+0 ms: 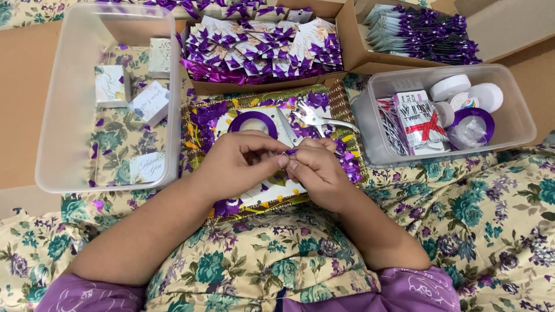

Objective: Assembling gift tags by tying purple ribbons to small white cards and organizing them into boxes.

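1. The left hand and the right hand meet at the middle of the view, fingertips pinched together on a small piece of purple ribbon. Each grip is clenched on that ribbon; only a short purple bit shows between the thumbs.

2. The ribbon sits just above the tray of purple scraps, at the centre of the scene, lifted clear of the litter beneath.

3. Judged from its look, the ribbon is very light, thin and soft. It likely bends at once and holds no shape of its own, and its glossy face suggests it could slip between dry fingers. A fingertip pinch near its ends or at a fold seems the surest hold; a loose grip would probably let it slide out.

4. At 12 o'clock from the hands lies a metal hole punch, with a purple ribbon roll at 11 o'clock.

5. Further toward 12 o'clock a cardboard box holds many cards tied with purple bows.

6. At 9 o'clock a clear plastic bin holds a few small white boxes. At 2 o'clock a second clear tub holds tape rolls and packets.
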